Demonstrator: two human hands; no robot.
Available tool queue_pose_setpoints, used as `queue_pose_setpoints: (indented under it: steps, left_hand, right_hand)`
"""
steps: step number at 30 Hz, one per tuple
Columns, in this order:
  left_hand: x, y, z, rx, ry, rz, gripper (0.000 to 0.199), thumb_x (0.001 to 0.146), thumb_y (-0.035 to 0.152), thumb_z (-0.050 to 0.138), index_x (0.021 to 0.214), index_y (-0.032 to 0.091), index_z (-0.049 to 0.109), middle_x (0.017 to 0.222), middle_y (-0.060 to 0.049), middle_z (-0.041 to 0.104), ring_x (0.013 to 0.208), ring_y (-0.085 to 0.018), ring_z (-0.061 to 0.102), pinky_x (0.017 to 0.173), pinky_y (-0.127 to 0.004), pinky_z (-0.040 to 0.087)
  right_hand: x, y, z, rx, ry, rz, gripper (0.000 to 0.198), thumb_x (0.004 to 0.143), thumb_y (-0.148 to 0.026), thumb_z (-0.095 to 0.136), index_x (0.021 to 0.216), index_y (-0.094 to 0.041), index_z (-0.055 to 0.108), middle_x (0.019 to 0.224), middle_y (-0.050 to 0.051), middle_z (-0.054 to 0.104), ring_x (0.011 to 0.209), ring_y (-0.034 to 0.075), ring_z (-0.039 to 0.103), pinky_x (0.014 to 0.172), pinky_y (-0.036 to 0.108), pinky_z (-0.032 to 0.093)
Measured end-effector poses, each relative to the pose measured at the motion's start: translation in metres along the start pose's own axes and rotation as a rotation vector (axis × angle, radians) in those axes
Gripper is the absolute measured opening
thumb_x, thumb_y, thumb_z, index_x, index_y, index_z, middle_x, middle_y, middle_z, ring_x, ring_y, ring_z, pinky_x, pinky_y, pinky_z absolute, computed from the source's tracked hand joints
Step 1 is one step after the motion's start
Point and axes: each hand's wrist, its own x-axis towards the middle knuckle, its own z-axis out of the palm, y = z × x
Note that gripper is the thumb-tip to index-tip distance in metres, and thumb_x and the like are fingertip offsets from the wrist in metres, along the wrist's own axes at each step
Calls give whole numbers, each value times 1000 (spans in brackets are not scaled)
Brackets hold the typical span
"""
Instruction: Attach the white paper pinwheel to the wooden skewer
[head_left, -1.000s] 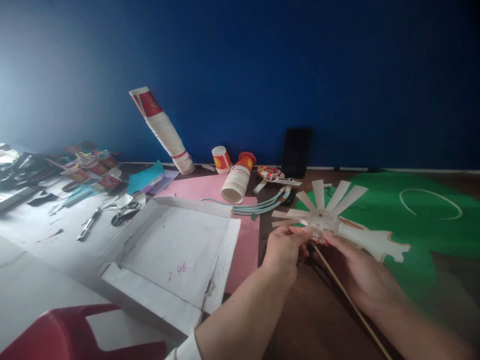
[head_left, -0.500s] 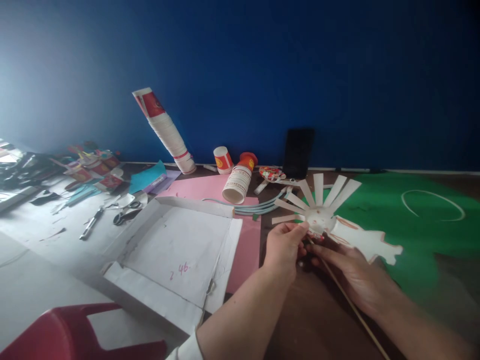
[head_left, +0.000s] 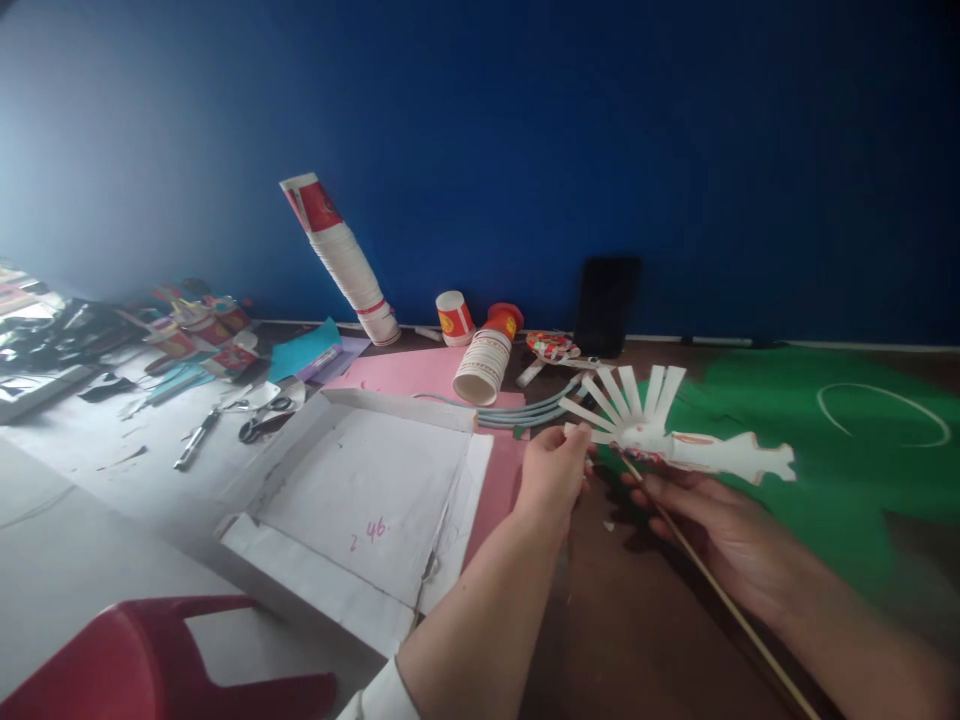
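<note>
A white paper-cup craft (head_left: 660, 435), its rim cut into fanned strips and a flat cut-out shape on its right, sits on the top end of a thin wooden stick (head_left: 720, 590). My left hand (head_left: 551, 475) pinches one strip at the craft's left edge. Under the craft, my right hand (head_left: 720, 535) holds it with the stick running down past my wrist. Both hands hover over a brown table (head_left: 637, 640), beside a green sheet (head_left: 847, 470).
An opened flat cardboard box (head_left: 360, 490) lies to the left on pink paper (head_left: 405, 375). Behind stand a leaning stack of paper cups (head_left: 345, 260), a tipped cup (head_left: 480, 365), a small cup (head_left: 454, 318) and a dark phone (head_left: 604, 305). Scissors (head_left: 262, 420) and scraps lie far left. A red chair (head_left: 150, 665) is at bottom left.
The craft has tilted from facing the camera to nearly edge-on and moved slightly right. My left hand shifted from the hub to a strip at its left edge.
</note>
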Motion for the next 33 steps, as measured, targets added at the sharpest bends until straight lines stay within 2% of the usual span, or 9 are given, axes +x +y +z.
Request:
queue_pose_setpoints:
  steps: [4, 6, 9, 12, 18, 21, 25, 30, 33]
  left_hand:
    - [1, -1, 0, 62, 34, 21, 7, 72, 22, 62, 71, 16, 63, 60, -1, 61, 42, -8, 44, 37, -18, 28]
    - [1, -2, 0, 56, 36, 22, 7, 68, 18, 64, 75, 16, 65, 64, -3, 65, 44, -9, 48, 37, -18, 29]
    - [0, -3, 0, 76, 40, 13, 11, 65, 17, 65, 76, 16, 65, 65, -4, 67, 45, -11, 51, 38, -18, 31]
    - [-1, -4, 0, 103, 39, -2, 11, 65, 19, 66, 75, 17, 64, 55, -2, 62, 40, -10, 48, 38, -18, 31]
    - [-5, 0, 2, 157, 9, -39, 6, 67, 17, 62, 73, 17, 63, 49, 0, 59, 36, -9, 46, 37, -18, 32]
    - [-9, 2, 4, 150, -54, -111, 3, 71, 16, 60, 72, 16, 62, 58, -3, 64, 36, -9, 48, 36, -18, 34]
    - [-13, 0, 6, 163, -167, -150, 10, 74, 22, 62, 67, 15, 62, 74, -9, 71, 37, -10, 52, 35, -20, 36]
    - [-15, -4, 4, 178, -281, -203, 15, 68, 27, 72, 70, 14, 65, 69, -9, 69, 41, -13, 58, 34, -18, 35]
    - [-16, -2, 3, 167, -365, -245, 12, 68, 24, 69, 75, 15, 65, 71, -6, 69, 42, -12, 60, 34, -16, 36]
  right_hand:
    - [2, -4, -6, 7, 11, 87, 30, 65, -16, 82, 93, -24, 76, 93, 6, 78, 73, 16, 73, 51, 15, 58]
    - [1, -7, -9, 5, 8, 116, 32, 65, -19, 83, 95, -26, 76, 96, 7, 78, 77, 19, 74, 50, 16, 58]
    - [-7, -11, -12, -19, -4, 130, 30, 67, -26, 81, 96, -29, 76, 99, 8, 78, 83, 25, 75, 50, 21, 60]
    - [-21, -14, -14, -63, 10, 163, 26, 68, -29, 79, 94, -27, 76, 97, 10, 78, 85, 28, 74, 50, 25, 60]
    - [-41, -11, -33, -176, 143, 306, 35, 55, -35, 86, 86, -25, 75, 88, 13, 78, 70, 25, 74, 41, 21, 54]
    - [-45, -8, -40, -203, 126, 237, 39, 54, -42, 86, 87, -26, 74, 83, 10, 77, 62, 21, 71, 40, 21, 53]
    - [-45, -18, -27, -279, 114, 52, 40, 51, -42, 86, 86, -26, 75, 78, 6, 75, 53, 15, 63, 38, 19, 48]
    - [-34, -27, -12, -652, 94, -211, 35, 59, -52, 76, 83, -26, 77, 54, 2, 65, 41, 14, 54, 35, 23, 42]
    - [-27, -19, -17, -877, 75, -397, 29, 70, -49, 66, 87, -28, 76, 62, 3, 70, 52, 20, 63, 48, 28, 51]
